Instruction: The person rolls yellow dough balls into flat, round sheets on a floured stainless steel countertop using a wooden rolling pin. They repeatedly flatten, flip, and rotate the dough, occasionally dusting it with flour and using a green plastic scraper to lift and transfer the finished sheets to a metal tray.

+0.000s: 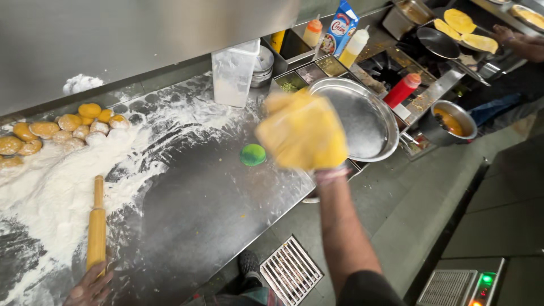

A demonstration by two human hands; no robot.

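My right hand (pixel 326 170) is raised over the counter's right end and holds a flat rolled sheet of yellow dough (pixel 301 131); the dough drapes over the hand and hides the fingers. It hangs just left of a wide round steel plate (pixel 385 122). My left hand (pixel 90 288) rests at the near left edge, touching the lower end of a wooden rolling pin (pixel 97 224) that lies on the floured steel counter (pixel 198 204). Several yellow dough balls (pixel 68 127) sit in flour at the far left. A small green dough ball (pixel 253 154) lies mid-counter.
A clear flour tub (pixel 233 73), squeeze bottles (pixel 402 90), a carton (pixel 340 28) and small ingredient trays stand along the back. Another person's arm (pixel 524 45) works at a griddle with flatbreads (pixel 462 25) at top right. A bowl of orange sauce (pixel 453 120), floor grate (pixel 290 271).
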